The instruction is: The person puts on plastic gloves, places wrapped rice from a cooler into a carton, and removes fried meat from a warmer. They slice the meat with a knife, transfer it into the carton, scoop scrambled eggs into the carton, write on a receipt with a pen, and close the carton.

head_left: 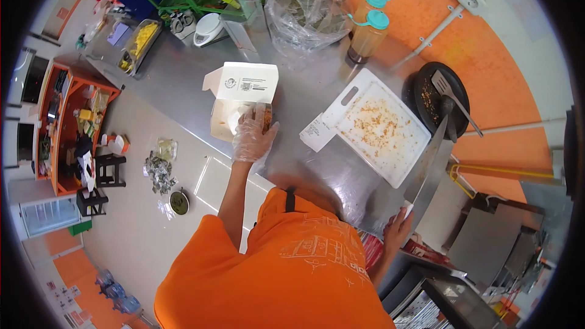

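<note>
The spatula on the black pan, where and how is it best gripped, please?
I would grip the spatula near its handle's end, from the side away from the cutting board, as that end juts past the rim of the black pan, with the slotted head inside.

On the worktop (295, 106), the box (247, 80) lies left of the cutting board (354, 111), the pan (428, 105) right, bottles (369, 33) behind; behind the box sits probably a scale (208, 28).

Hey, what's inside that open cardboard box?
The open box shows something white and some brown food. What lies under the gloved left hand can't be seen.
</note>
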The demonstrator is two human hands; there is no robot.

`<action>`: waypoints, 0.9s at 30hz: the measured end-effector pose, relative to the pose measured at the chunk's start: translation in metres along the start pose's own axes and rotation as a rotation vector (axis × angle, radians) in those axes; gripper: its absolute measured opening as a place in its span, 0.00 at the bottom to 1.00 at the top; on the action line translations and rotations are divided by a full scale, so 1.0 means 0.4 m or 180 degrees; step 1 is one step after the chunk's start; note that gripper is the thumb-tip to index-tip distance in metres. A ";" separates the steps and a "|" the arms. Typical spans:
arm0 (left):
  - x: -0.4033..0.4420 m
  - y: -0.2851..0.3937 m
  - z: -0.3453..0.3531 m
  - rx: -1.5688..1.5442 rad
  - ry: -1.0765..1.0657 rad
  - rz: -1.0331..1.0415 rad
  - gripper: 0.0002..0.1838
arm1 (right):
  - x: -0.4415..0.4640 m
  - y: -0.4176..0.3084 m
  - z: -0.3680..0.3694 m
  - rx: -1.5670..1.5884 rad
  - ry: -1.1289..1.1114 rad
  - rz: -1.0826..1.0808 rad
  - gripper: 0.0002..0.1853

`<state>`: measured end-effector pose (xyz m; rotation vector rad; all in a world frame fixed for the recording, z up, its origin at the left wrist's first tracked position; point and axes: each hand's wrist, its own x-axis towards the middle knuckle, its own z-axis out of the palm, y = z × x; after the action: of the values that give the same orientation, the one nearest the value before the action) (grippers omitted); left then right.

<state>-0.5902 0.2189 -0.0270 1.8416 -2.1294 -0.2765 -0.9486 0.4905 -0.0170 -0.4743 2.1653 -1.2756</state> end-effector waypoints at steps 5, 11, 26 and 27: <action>0.011 -0.092 0.103 0.0432 0.0235 0.0707 0.21 | -0.029 0.001 0.044 -0.0085 0.0026 0.0099 0.16; 0.006 -0.125 0.140 0.0917 0.0254 0.0733 0.23 | 0.023 0.081 0.070 -0.1136 0.0129 -0.0637 0.17; 0.004 -0.064 0.088 -0.0093 0.1112 0.0644 0.15 | 0.077 0.001 0.144 -0.1438 0.0212 -0.0327 0.22; 0.004 -0.065 0.088 -0.0185 0.1068 0.0492 0.15 | 0.074 0.004 0.145 -0.1411 0.0189 -0.0324 0.22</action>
<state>-0.5791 0.2112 -0.0687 1.5542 -1.9912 0.0076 -0.9347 0.4357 -0.0491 -0.7380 2.5080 -0.8603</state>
